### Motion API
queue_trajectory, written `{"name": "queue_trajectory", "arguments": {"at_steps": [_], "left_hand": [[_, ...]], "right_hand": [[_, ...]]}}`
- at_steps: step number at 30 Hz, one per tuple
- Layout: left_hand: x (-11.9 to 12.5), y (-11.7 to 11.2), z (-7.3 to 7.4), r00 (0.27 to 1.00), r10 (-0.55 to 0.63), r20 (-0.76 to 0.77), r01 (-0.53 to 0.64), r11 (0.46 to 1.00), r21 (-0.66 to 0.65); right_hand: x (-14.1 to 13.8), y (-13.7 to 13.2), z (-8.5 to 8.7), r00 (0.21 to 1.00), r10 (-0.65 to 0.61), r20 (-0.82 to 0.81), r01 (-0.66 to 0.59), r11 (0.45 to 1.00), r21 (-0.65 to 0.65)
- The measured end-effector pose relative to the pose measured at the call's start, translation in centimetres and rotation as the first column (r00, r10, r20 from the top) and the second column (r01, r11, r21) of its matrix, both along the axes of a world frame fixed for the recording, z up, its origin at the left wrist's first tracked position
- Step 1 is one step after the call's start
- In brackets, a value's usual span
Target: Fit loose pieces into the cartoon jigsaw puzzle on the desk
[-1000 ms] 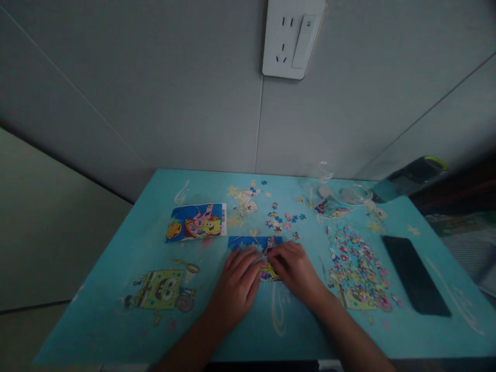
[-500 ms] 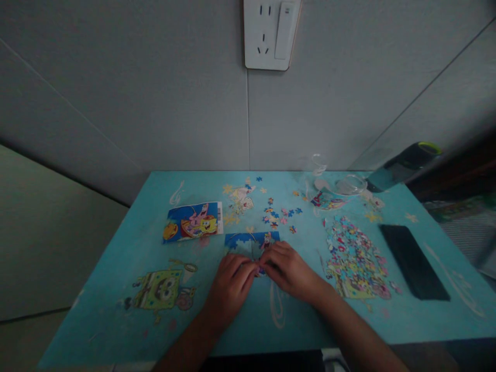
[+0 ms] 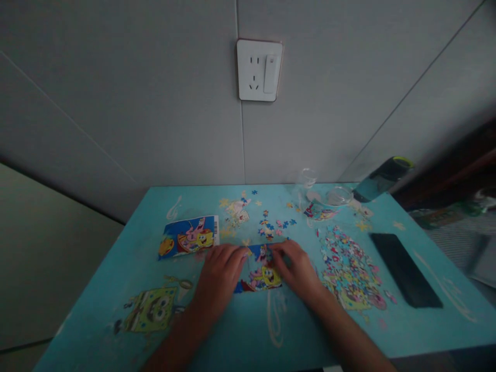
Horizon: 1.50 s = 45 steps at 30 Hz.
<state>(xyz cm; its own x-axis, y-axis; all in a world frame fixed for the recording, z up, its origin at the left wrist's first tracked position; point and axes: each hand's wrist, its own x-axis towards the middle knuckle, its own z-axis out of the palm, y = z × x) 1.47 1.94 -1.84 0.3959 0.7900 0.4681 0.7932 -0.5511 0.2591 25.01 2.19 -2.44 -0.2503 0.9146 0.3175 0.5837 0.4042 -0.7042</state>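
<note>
A partly assembled jigsaw puzzle (image 3: 253, 281) with a cartoon picture lies flat in front of me, its blue upper edge running between my hands. My left hand (image 3: 222, 268) covers the puzzle's left side, fingers bent together over its edge. At the right side, my right hand (image 3: 294, 266) has its thumb and fingers closed on the upper right edge. Whether a loose piece is between those fingertips is hidden. Beyond the puzzle are scattered loose pieces (image 3: 269, 227). To the left lies a picture card (image 3: 189, 237) with the same cartoon scene.
A large heap of puzzle pieces (image 3: 344, 263) spreads right of my right forearm, beside a dark flat rectangular object (image 3: 405, 271). Clear plastic containers (image 3: 339, 196) and a dark bottle (image 3: 383, 178) stand at the back right. A wall with a socket (image 3: 259, 71) rises behind the table (image 3: 127, 263).
My hands have moved apart from the puzzle's lower middle to its two sides, uncovering its lower part. The camera view has tilted upward.
</note>
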Motion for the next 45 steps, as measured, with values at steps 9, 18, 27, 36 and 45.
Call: {"name": "queue_trajectory", "arguments": {"at_steps": [9,18,27,36,45], "left_hand": [[-0.1,5.1,-1.9,0.996,0.083,0.031,-0.081,0.995,-0.052],[-0.2,4.4,-2.4,0.997,0.074,0.034,-0.07,0.992,-0.102],[-0.5,4.5,-2.5,0.988,0.15,0.024,-0.147,0.983,-0.106],[-0.1,4.7,-2.5,0.99,0.144,0.001,-0.143,0.982,-0.123],[0.0,4.6,-2.1,0.992,0.124,0.032,-0.119,0.985,-0.122]], "right_hand": [[2.6,1.5,-1.2,0.911,-0.351,0.217,0.345,0.936,0.068],[3.0,2.9,-1.6,0.877,-0.375,0.301,0.375,0.925,0.063],[1.6,2.9,-1.8,0.885,-0.32,0.338,0.333,0.943,0.022],[1.8,3.2,-2.3,0.907,-0.324,0.268,0.335,0.942,0.003],[1.8,3.2,-1.9,0.937,-0.317,0.145,0.33,0.941,-0.075]]}}
